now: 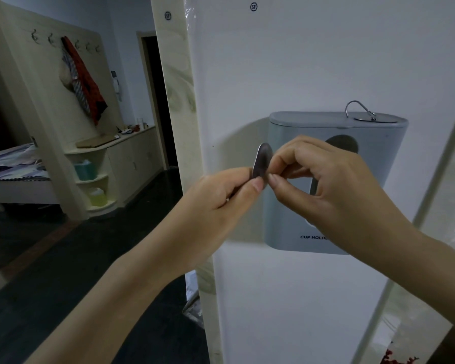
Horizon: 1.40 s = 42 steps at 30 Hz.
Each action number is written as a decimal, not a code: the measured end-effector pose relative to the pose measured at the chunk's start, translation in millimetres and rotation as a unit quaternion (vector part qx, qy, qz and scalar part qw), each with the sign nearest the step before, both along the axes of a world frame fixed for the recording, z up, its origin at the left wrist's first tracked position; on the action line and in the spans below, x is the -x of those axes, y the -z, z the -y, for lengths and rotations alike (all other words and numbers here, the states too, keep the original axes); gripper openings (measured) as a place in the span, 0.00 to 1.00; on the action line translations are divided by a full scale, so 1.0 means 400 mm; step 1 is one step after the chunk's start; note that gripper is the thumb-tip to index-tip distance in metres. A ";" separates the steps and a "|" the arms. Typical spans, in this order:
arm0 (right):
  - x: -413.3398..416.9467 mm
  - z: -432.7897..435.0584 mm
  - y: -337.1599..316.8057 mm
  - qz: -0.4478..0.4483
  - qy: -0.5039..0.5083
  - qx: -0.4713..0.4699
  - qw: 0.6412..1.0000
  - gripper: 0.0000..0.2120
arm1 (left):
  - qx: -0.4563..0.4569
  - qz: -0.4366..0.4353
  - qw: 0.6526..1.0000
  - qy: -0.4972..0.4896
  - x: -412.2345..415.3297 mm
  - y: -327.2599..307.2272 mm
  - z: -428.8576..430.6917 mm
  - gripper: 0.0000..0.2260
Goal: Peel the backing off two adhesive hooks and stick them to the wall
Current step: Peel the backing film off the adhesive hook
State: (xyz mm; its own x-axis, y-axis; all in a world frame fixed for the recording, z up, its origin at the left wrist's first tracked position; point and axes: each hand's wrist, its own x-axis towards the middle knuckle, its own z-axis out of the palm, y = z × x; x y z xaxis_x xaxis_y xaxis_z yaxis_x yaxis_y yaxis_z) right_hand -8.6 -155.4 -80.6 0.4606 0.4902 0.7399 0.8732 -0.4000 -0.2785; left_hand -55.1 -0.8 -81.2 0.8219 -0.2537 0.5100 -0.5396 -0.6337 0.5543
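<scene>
The hook looks light, stiff & thin: left hand pinches its lower end, right hand fingertips nip its edge, prob. best peel spot.

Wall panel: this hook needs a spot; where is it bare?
Bare: wall panel above the cup holder, up to the SF sticker, and below it. Crowded: holder's left edge, where left hand and right hand pinch the hook.

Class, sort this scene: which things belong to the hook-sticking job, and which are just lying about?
Job: held hook, pinched by left hand and right hand; second hook atop the cup holder; wall.
Lying about: cup holder, hanging clothes, shelf bottles.
</scene>
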 end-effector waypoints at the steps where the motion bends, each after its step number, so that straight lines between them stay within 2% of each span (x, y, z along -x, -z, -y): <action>1: 0.000 0.003 -0.003 -0.003 0.002 -0.004 1.000 0.04 | 0.000 -0.001 1.000 0.003 0.000 0.002 -0.002 0.15; 11: -0.007 0.019 -0.011 -0.032 0.006 -0.020 0.999 0.04 | -0.001 0.007 1.000 0.010 0.005 0.010 -0.008 0.16; 18: -0.009 0.029 -0.018 -0.066 0.013 -0.043 0.997 0.09 | -0.008 0.013 1.000 -0.007 0.008 0.019 -0.014 0.17; 42: -0.052 0.051 0.014 -0.113 0.052 -0.058 0.991 0.04 | 0.004 -0.006 0.999 -0.048 0.014 0.071 -0.073 0.17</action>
State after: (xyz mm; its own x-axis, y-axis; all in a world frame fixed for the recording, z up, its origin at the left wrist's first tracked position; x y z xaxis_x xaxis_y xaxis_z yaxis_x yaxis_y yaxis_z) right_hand 12.3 -175.9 -86.3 0.6635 0.3495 0.6616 0.7399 -0.4376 -0.5109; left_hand -60.6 28.4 -109.6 0.8484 -0.1696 0.5014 -0.4697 -0.6779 0.5654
